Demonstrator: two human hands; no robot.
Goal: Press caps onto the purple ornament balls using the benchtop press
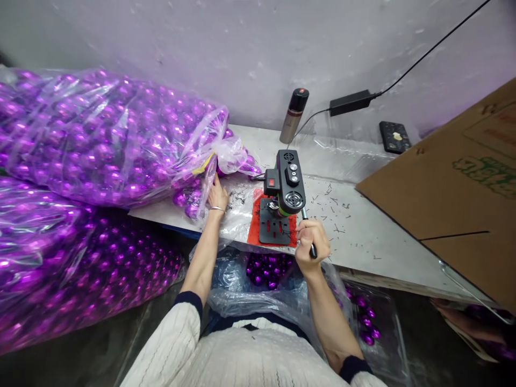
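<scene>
A small black press machine (284, 189) stands on a red mat (255, 223) on the white table (363, 231). My right hand (309, 239) is closed around the machine's black lever handle (307, 231). My left hand (216, 197) reaches into the open mouth of a clear plastic bag of shiny purple balls (100, 140); its fingers are hidden among the balls and plastic. Another open bag with purple balls (268, 269) lies in my lap below the table edge.
A second big bag of purple balls (72, 269) lies lower left. A metal flask (294, 115), a black power adapter (350, 102) and a black remote-like device (394, 137) sit at the table's back. A large cardboard box (463, 188) fills the right. Small dark metal bits litter the table.
</scene>
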